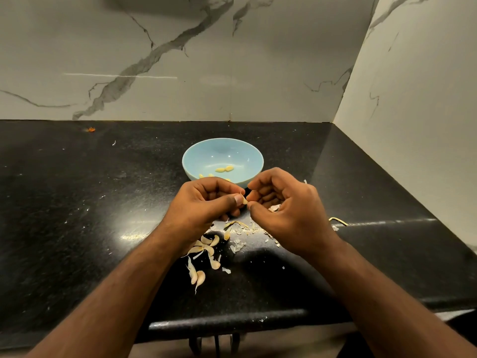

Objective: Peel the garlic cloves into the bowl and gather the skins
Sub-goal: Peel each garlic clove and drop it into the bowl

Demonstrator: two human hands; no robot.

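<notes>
A light blue bowl (206, 153) stands on the black counter and holds a few peeled yellow garlic cloves (224, 169). Just in front of it my left hand (204, 202) and my right hand (284, 210) meet. Both pinch one small garlic clove (244, 201) between thumbs and fingertips; most of it is hidden by the fingers. Unpeeled cloves (206, 251) lie on the counter under my left wrist. Thin pale skins (238, 244) are scattered between my forearms, and a scrap of skin (274, 208) shows inside my right palm.
The black stone counter (77, 202) ends at a marble wall behind and another on the right. A thin yellowish stalk (338, 220) lies right of my right hand. The counter's front edge (227, 322) runs below my forearms.
</notes>
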